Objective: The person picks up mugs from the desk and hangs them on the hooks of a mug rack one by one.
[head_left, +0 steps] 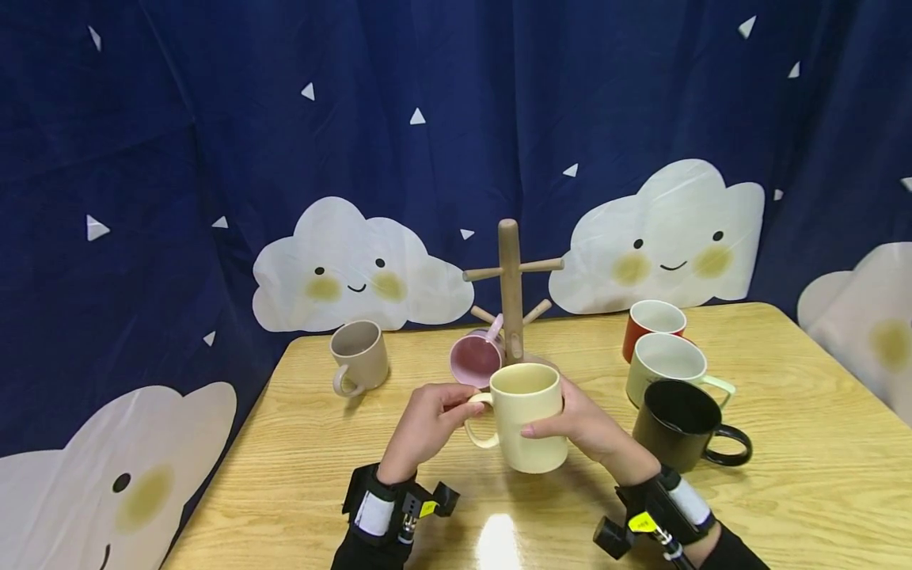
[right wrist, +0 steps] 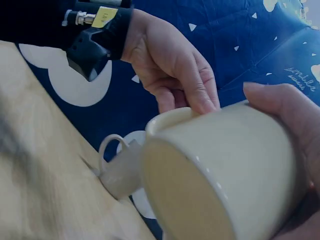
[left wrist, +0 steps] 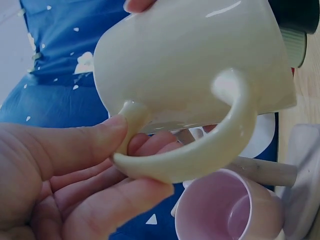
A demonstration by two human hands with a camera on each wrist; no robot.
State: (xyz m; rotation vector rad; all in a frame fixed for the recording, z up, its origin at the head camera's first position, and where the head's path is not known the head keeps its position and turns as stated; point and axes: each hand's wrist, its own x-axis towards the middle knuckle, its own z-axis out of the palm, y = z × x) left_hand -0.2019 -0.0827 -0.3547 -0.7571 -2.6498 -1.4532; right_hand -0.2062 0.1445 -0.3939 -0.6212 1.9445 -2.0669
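A pale yellow mug [head_left: 529,427] is held up over the near middle of the table, its mouth facing up and its handle toward the left. My left hand [head_left: 431,421] pinches the top of that handle between thumb and fingers, which shows closely in the left wrist view. Around the mug's right side curls my right hand [head_left: 587,419], thumb across the front; its other fingers are hidden behind the mug. Just behind stands a wooden mug rack [head_left: 510,277] with several pegs. A pink mug [head_left: 476,360] hangs tilted by its handle low on the rack's left.
A grey-beige mug [head_left: 362,356] stands at the back left of the wooden table [head_left: 299,475]. Along the right, a red mug [head_left: 634,336], a pale green mug [head_left: 644,372] and a black mug [head_left: 673,435] stand close together, the black one near my right wrist. A blue curtain hangs behind.
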